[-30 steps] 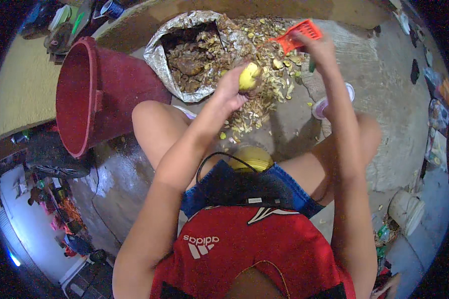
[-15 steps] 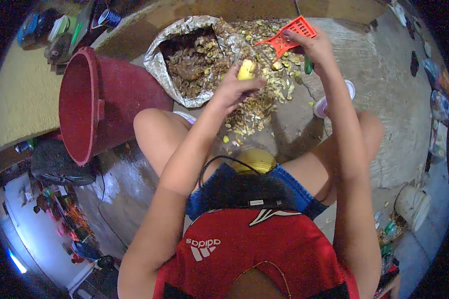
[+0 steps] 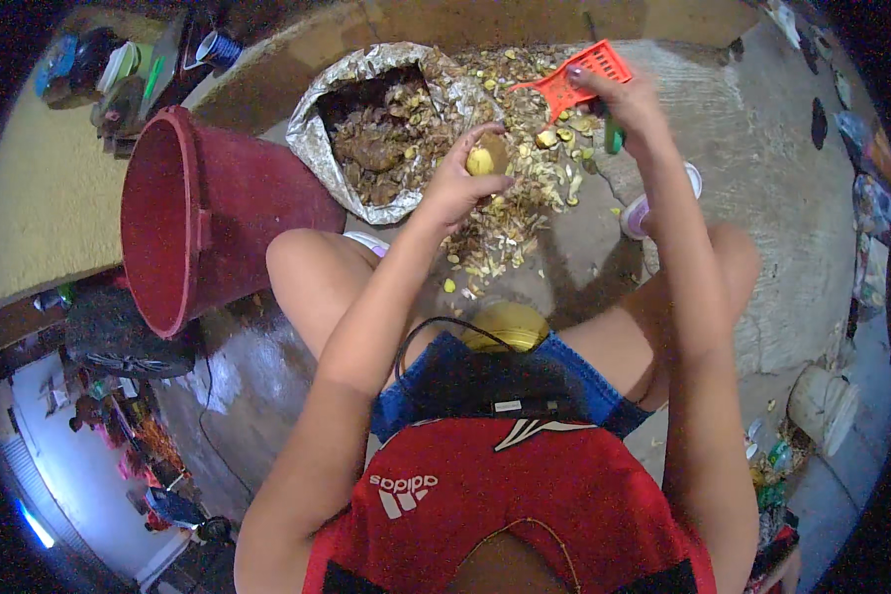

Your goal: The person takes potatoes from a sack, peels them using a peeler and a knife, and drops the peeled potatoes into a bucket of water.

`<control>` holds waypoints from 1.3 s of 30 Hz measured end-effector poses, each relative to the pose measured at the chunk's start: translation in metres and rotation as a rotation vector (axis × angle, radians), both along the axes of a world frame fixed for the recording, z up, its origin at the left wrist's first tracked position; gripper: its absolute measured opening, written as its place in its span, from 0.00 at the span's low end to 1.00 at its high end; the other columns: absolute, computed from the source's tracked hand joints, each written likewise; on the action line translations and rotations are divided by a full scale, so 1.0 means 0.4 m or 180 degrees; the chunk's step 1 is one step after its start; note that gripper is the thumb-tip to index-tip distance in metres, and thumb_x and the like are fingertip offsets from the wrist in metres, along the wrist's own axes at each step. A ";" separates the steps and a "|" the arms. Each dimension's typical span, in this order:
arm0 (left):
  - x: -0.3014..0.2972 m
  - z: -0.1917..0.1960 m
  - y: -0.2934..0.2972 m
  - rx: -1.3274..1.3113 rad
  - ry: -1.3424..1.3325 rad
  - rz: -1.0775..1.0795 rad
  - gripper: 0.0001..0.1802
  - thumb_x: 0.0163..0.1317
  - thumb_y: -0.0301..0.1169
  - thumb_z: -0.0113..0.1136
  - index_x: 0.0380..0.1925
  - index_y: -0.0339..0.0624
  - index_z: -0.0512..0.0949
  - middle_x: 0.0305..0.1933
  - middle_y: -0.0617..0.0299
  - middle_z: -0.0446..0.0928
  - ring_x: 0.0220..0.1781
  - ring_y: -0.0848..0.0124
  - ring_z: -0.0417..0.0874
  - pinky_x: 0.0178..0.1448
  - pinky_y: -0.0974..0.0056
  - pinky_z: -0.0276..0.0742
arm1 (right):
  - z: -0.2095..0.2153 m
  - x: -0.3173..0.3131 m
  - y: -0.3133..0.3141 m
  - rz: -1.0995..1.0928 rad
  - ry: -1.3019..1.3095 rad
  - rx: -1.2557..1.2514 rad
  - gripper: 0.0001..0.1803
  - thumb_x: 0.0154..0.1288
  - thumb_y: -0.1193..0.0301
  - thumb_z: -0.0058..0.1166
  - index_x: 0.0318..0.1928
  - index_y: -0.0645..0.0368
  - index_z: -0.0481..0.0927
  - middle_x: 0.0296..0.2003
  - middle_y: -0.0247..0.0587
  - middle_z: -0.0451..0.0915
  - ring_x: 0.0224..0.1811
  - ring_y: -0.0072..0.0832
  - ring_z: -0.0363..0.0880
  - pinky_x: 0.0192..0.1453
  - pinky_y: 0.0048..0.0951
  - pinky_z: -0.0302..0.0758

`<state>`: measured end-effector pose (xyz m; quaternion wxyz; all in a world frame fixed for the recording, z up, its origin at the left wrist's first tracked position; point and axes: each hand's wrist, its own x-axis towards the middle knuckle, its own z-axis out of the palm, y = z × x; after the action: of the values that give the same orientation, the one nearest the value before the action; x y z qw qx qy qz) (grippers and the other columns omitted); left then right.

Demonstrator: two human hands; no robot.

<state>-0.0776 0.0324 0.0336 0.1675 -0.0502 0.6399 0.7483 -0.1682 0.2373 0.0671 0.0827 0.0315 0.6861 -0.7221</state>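
In the head view, a roundish yellow-and-brown fruit or tuber [image 3: 479, 161] is held in the left hand [image 3: 452, 193], far of the person's knees and just to the right of a silvery sack [image 3: 310, 134]. It is cupped in a wide C between curled fingers and thumb; its exact kind cannot be told. An orange slotted plastic tool [image 3: 576, 85] with a forked end is gripped in the right hand [image 3: 626, 104], thumb laid over its face, the fork pointed left and the two hands well apart. Below that hand a green handle-like piece [image 3: 615, 137] is seen, but whether it is joined to the tool cannot be told.

The produce is judged light and firm, likely slick where the yellow surface is bare, so it is best gripped by the brown side, with fingertips kept off the wet part. The tool is judged light, stiff and perhaps brittle at its thin prongs; it is best held by the slotted body, as now.

Peelings [image 3: 490, 243] are scattered on the floor [image 3: 738, 173], and a red tub [image 3: 257, 193] is seen tipped toward the left.
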 end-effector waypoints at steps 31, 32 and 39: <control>0.002 0.007 -0.004 -0.1787 0.1094 -0.0264 0.29 0.34 0.23 0.61 0.43 0.40 0.65 0.35 0.64 0.70 0.36 0.75 0.71 0.42 0.71 0.69 | -0.024 -0.005 -0.030 0.0521 -0.0607 -0.0733 0.10 0.50 0.70 0.57 0.33 0.60 0.75 0.25 0.32 0.77 0.20 0.15 0.72 0.20 0.12 0.68; 0.000 0.003 -0.008 -0.1779 0.1173 -0.0293 0.28 0.34 0.24 0.62 0.41 0.40 0.66 0.34 0.64 0.70 0.36 0.75 0.71 0.42 0.70 0.69 | -0.011 0.012 -0.045 0.0800 -0.0443 -0.0486 0.10 0.49 0.70 0.57 0.33 0.60 0.75 0.24 0.32 0.76 0.20 0.14 0.72 0.20 0.12 0.68; 0.007 0.014 0.000 -0.1889 0.1404 -0.0611 0.26 0.31 0.22 0.61 0.37 0.44 0.68 0.36 0.66 0.69 0.37 0.74 0.71 0.45 0.70 0.67 | -0.033 -0.019 0.001 0.0001 -0.0293 0.0213 0.08 0.50 0.71 0.56 0.30 0.60 0.75 0.23 0.32 0.76 0.18 0.15 0.71 0.19 0.15 0.68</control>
<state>-0.0747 0.0325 0.0393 0.0733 0.1258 0.8512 0.5042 -0.1760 0.2375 0.0539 0.1131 0.0673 0.7053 -0.6966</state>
